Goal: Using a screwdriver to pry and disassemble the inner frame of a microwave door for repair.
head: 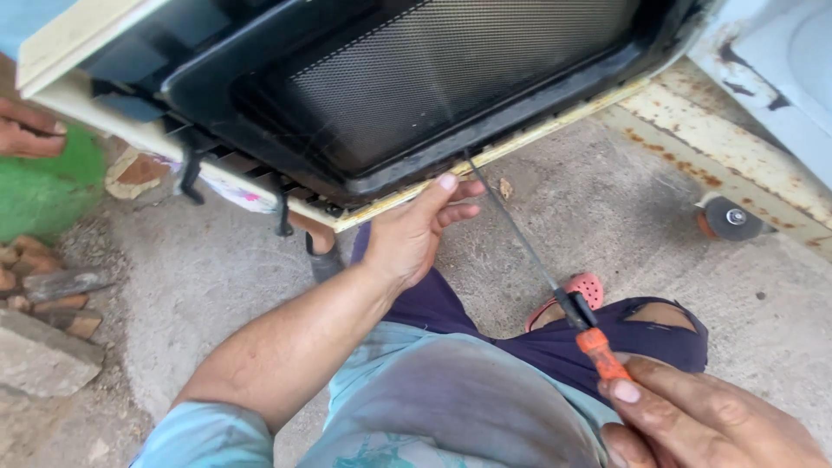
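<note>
Far left, I see another person's hand (26, 128) resting by the appliance's cream casing (65, 39), with broken bricks (48, 295) lying nearer on the concrete. Toward the centre, my left hand (414, 232) grips the lower edge of the black mesh-panelled door (416, 87), thumb pressed against the frame. To its right, the screwdriver (555, 290) slants from that frame's edge down to my right hand (693, 416) at near right, fingers closed around its orange handle. Far right stands a rusty white cabinet (737, 147).
</note>
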